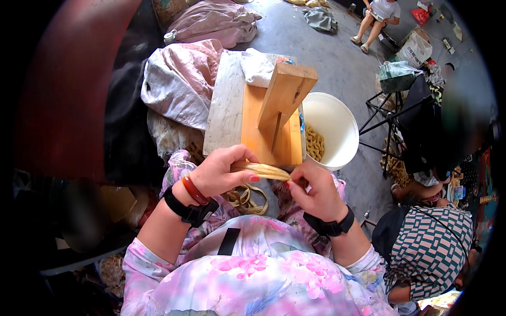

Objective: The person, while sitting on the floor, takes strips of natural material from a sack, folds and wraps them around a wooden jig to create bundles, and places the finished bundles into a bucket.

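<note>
A flat bundle of pale yellow fibre strips (265, 170) stretches between my hands, in front of a wooden stand. My left hand (223, 169) grips the bundle's left part, its thumb lying along the lower side. At the other end, my right hand (318, 189) pinches the narrowed tip between thumb and fingers. Looped strands (255, 203) of similar colour hang below my left hand, over my lap; whether they join the bundle is hidden. The stand has an upright wooden board (286, 94) with a thin rod leaning at its front, fixed on a wooden base (251, 126).
A white bucket (342, 138) holding knotted yellowish pieces (314, 144) stands right of the bench board (225, 106). White cloth (257, 67) lies on that board; pinkish cloth (185, 75) is piled left. Right are a folding stool (389, 118) and a person in patterned clothing (433, 245). Another person (379, 19) sits farther back.
</note>
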`<state>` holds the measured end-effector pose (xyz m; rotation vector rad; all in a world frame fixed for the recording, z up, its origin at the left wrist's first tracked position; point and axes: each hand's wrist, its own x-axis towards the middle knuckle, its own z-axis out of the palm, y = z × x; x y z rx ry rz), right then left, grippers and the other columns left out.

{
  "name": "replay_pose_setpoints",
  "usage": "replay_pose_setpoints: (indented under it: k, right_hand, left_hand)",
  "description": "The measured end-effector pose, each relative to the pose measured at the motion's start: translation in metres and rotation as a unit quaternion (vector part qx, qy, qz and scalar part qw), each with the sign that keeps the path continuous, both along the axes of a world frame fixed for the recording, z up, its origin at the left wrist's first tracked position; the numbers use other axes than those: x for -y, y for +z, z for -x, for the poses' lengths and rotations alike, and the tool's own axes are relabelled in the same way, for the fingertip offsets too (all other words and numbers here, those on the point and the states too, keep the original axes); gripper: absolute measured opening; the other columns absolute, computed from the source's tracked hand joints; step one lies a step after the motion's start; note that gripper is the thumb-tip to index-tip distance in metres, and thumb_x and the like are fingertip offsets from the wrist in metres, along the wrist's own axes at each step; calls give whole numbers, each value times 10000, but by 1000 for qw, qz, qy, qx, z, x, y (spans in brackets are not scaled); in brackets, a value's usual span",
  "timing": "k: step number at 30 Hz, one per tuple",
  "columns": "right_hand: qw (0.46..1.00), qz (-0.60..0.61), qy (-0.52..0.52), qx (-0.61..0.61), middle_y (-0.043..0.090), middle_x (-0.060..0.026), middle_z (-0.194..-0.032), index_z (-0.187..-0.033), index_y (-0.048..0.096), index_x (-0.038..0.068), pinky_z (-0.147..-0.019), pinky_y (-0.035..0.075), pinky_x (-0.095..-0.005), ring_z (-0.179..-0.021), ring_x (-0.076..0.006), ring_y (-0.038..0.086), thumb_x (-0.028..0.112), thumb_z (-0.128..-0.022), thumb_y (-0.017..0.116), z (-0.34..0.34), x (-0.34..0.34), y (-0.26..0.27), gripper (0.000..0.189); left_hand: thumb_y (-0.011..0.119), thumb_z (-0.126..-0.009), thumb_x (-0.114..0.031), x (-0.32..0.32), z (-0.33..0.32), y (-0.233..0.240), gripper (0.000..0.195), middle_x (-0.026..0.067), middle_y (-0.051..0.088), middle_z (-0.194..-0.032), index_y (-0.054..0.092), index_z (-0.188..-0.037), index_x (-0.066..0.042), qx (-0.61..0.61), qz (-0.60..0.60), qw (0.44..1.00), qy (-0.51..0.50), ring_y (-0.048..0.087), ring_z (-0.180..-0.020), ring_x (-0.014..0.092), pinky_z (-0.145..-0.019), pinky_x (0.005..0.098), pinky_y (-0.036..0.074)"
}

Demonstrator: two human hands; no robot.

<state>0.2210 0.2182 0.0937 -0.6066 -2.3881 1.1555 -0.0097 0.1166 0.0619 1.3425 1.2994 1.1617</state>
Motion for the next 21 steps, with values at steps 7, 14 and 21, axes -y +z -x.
replay_pose_setpoints:
  k: [7, 14, 21]
  right_hand:
    - [997, -37, -35, -52, 623, -115, -800, -936, 559, -6, -618, 488, -281, -708, -188, 631, -63, -814, 590, 25, -46, -11, 139]
    - [988, -112, -109, -9, 626, -147, -802, -900, 575, 45, -669, 496, -380, -727, -317, 618, 56, -837, 602, 21, -78, -46, 69]
    - [994, -103, -23, -11, 609, -182, -1090, -1164, 560, 0, -868, 460, -436, -992, -362, 576, 4, -782, 610, 3, -18, 6, 385]
  left_hand:
    - [655, -898, -148, -35, 2, 0, 168, 43, 559, -678, 615, -905, 16, -116, -30, 987, 107, 486, -629, 92, -567, 250, 426]
    - [617, -918, -160, -43, 9, -16, 187, 0, 519, -655, 603, -859, 16, -113, 45, 982, 145, 456, -626, 66, -567, 229, 398]
    - [666, -879, -104, -3, -32, -3, 122, 39, 558, -706, 603, -873, 0, -6, 27, 999, 34, 496, -635, 91, -558, 256, 424]
